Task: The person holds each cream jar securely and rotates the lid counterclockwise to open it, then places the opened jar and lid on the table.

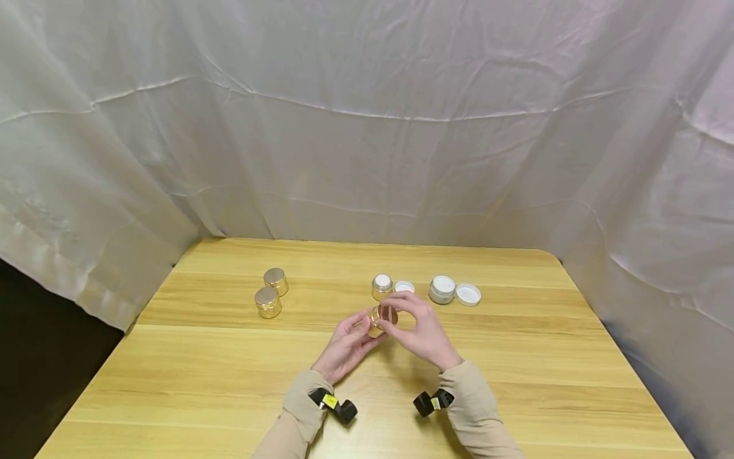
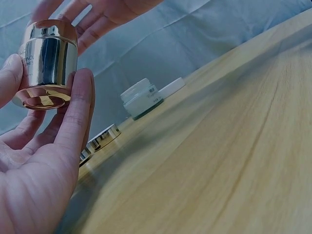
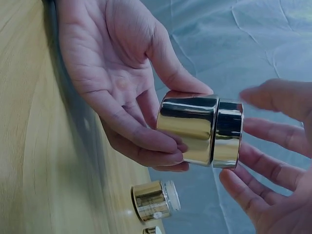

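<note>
Gold jar (image 3: 187, 129), mirror-glossy, cylindrical, lidded

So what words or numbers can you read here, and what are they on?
"NOL", it seems: part of a word on the held gold jar.
"INES", it seems: just under that, on the same jar; the rest is out of sight.
Label on the open pale jar: too small and blurred to read.
Marks on the open gold jar: too blurred.
Yellow sticker on the left wrist: too small.
</note>
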A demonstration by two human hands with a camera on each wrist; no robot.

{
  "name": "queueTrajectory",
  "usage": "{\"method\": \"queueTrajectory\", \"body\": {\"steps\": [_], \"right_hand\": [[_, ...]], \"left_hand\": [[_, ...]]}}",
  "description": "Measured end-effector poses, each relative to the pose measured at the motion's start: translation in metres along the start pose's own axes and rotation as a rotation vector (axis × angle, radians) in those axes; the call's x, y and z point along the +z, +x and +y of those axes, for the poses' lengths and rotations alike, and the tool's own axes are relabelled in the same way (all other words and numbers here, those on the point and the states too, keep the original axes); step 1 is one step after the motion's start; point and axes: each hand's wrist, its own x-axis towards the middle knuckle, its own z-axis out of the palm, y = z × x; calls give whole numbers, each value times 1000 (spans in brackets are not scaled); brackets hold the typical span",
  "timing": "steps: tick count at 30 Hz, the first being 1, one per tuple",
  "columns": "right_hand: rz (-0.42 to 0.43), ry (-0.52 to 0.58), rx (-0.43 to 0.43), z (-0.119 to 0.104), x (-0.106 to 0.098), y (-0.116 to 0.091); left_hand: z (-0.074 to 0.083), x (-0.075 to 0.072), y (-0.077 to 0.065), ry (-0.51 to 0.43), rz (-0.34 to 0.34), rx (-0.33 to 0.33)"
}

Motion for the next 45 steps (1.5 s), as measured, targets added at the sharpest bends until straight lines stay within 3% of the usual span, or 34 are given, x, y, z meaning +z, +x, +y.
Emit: {"method": "queueTrajectory", "body": {"steps": [6,13,28,37,45], "right_hand": [[34,-34,69,0,0,0],[63,-66,76,0,2,-1],[-22,-65,9,-3,1,-2],[-31,3,120,-5,1,-2],[5,-43,84,-5,3,-1]], "left_hand": [[0,0,0,-3,-4,-2],[1,1,0,-5,-6,-6],[-2,-2,1,30,-13,-1],[-2,-2,1,12,-29,2],[-1,0,0,-2,-19,3]]}}
